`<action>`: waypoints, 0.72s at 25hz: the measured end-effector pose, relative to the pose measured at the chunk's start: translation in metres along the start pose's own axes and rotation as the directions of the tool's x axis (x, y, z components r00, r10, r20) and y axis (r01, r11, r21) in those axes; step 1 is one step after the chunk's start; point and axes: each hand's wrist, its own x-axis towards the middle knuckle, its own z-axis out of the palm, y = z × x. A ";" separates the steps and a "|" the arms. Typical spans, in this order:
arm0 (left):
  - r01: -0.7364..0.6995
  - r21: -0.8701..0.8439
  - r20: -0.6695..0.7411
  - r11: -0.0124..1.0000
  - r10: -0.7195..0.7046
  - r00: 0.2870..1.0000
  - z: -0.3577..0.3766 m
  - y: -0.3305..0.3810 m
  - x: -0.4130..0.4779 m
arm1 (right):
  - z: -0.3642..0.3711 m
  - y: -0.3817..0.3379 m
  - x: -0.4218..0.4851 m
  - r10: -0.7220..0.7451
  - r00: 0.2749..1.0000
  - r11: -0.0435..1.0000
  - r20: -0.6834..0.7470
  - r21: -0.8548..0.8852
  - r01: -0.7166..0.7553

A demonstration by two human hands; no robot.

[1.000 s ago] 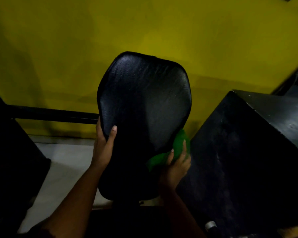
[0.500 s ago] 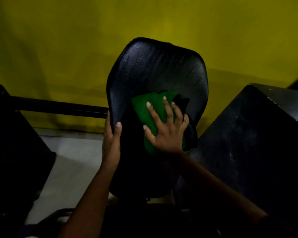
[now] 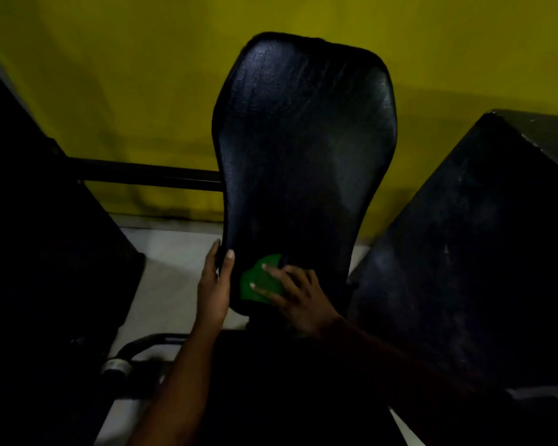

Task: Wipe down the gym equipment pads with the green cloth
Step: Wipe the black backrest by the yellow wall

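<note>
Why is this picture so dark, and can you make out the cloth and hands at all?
Head view: dim light; the yellow wall is brightest, the black pad shows only faint sheen near its top; the green cloth stands out under the right hand, the left hand at the pad's edge is readable; lower corners sink to near black.

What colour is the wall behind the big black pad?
Yellow. The wall shows best in the head view.
</note>
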 end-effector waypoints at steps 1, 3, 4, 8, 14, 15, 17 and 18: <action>0.042 0.042 -0.014 0.998 -0.042 0.999 -0.007 -0.003 -0.013 | -0.003 -0.004 -0.009 -0.040 0.998 0.999 0.056 0.024 0.038; 0.122 0.139 -0.032 0.983 -0.118 0.992 -0.021 -0.013 -0.037 | -0.007 -0.010 -0.026 -0.123 0.977 0.991 0.174 0.070 0.112; 0.158 0.187 -0.044 0.970 -0.153 0.987 -0.029 -0.018 -0.049 | -0.011 -0.011 -0.034 -0.168 0.955 0.984 0.246 0.095 0.149; 0.280 0.355 -0.067 0.892 -0.274 0.959 -0.046 -0.033 -0.093 | -0.035 -0.006 -0.048 -0.218 0.863 0.960 0.456 0.259 0.106; 0.358 0.451 -0.114 0.818 -0.345 0.932 -0.018 -0.029 -0.180 | -0.085 0.011 -0.082 -0.329 0.714 0.852 0.618 0.521 -0.058; 0.364 0.470 -0.130 0.804 -0.345 0.929 -0.009 -0.024 -0.201 | -0.097 0.012 -0.091 -0.332 0.705 0.842 0.627 0.534 -0.079; 0.384 0.503 -0.175 0.774 -0.344 0.922 0.011 -0.013 -0.250 | -0.127 0.019 -0.110 -0.370 0.679 0.808 0.634 0.581 -0.102; 0.405 0.515 -0.203 0.755 -0.352 0.914 0.020 -0.007 -0.275 | -0.142 0.023 -0.119 -0.395 0.680 0.783 0.617 0.613 -0.102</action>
